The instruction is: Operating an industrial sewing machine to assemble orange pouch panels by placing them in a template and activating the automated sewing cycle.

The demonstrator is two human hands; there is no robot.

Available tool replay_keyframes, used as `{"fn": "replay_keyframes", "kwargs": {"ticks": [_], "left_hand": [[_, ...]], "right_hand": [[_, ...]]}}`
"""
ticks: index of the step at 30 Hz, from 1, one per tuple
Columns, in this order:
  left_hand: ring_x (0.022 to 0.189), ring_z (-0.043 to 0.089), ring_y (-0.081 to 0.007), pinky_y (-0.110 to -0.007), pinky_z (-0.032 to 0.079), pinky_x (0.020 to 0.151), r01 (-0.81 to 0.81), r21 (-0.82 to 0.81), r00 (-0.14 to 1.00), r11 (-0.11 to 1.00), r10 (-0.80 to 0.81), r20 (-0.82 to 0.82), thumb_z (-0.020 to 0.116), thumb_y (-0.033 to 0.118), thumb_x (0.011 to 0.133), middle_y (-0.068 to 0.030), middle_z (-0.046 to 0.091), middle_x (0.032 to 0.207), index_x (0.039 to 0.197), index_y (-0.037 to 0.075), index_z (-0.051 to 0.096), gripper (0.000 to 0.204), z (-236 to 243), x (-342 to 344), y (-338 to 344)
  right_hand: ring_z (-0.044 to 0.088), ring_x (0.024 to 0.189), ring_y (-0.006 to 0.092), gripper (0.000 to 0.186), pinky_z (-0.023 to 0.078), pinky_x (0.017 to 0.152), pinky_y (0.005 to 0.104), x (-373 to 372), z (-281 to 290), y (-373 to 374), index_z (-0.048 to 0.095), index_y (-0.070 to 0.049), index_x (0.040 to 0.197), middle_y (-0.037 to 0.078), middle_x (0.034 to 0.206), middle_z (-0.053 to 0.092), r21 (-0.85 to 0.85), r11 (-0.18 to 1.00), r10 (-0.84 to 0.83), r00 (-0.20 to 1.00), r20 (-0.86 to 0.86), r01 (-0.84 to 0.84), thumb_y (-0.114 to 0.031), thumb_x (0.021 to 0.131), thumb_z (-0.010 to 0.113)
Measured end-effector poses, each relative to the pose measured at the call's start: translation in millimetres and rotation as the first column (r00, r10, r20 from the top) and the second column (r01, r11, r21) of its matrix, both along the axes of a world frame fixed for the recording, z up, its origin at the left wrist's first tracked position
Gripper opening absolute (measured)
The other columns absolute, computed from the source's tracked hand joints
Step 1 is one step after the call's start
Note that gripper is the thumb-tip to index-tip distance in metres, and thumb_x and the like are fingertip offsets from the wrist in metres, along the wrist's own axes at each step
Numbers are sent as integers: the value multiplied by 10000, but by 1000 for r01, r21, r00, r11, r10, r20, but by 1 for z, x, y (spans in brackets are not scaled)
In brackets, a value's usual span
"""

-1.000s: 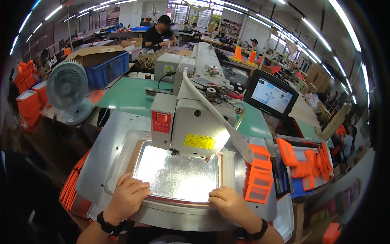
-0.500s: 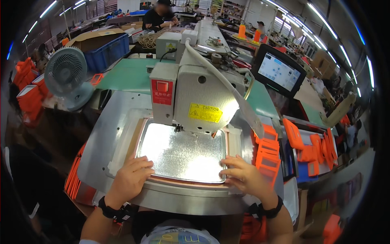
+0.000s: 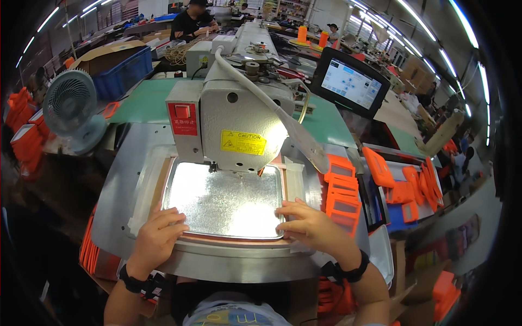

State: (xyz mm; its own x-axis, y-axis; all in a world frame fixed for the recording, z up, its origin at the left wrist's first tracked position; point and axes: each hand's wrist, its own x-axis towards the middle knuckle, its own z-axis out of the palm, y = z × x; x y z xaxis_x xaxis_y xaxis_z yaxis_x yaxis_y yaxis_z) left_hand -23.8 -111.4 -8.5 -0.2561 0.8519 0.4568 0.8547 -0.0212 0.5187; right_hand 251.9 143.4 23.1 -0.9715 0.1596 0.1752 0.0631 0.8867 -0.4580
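Note:
A shiny rectangular metal plate (image 3: 223,201) with rounded corners lies flat under the head of an industrial sewing machine (image 3: 236,117). It sits inside a brownish frame with pale tape strips (image 3: 294,182) beside it. My left hand (image 3: 159,236) rests at the plate's near left corner, fingers stretched over its edge. At the near right corner, my right hand (image 3: 304,221) lies with fingers apart, their tips on the plate's rim. Neither hand grips anything that I can see. Both wrists wear black bands.
Orange frame-shaped pieces (image 3: 341,198) are stacked right of the machine bed, with more in a tray (image 3: 410,187) beyond. A screen (image 3: 350,81) stands behind them. On the left are a fan (image 3: 69,103) and a blue crate (image 3: 124,68). A person (image 3: 190,24) sits farther back.
The whole view has shifted, so the machine and plate appear farther left. Both hands stay at the plate's near corners, with hardly any movement against it.

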Motion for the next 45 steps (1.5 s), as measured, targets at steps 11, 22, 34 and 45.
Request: {"fn": "replay_keyframes", "kwargs": {"ticks": [11,22,34,45], "left_hand": [[1085,647,-316,-477,407,1091,20,6,1000,1000,-20,-21,684,17,827,-107,706,1046,920,50,746,117,3,-2,0],[1040,661,-306,-479,426,1068,5,-62,997,998,-10,-81,691,27,792,-112,705,1031,893,52,726,109,11,2,1],[1248,509,-322,-503,309,1133,316,-411,803,855,-472,-363,754,464,743,-168,533,1330,1244,67,566,666,21,-42,102],[1271,520,-348,-398,455,1001,404,-683,829,609,-559,-8,820,476,676,-211,515,1388,1316,34,500,841,45,-40,148]], "right_hand": [[567,1230,351,177,392,1111,547,-2,1,-3,693,-67,928,103,1165,623,59,998,8,999,-31,-6,-90,760,742],[538,1236,399,246,440,1069,531,0,-1,-15,652,-23,1011,115,1186,624,170,983,65,997,32,-70,-75,779,714],[530,1246,404,321,449,1066,506,-4,10,-22,654,-18,1031,108,1172,641,208,975,71,997,41,-78,-147,761,773],[533,1241,382,282,457,1037,479,-4,5,-17,683,-39,978,79,1153,651,200,975,88,996,32,-93,-149,742,793]]}}
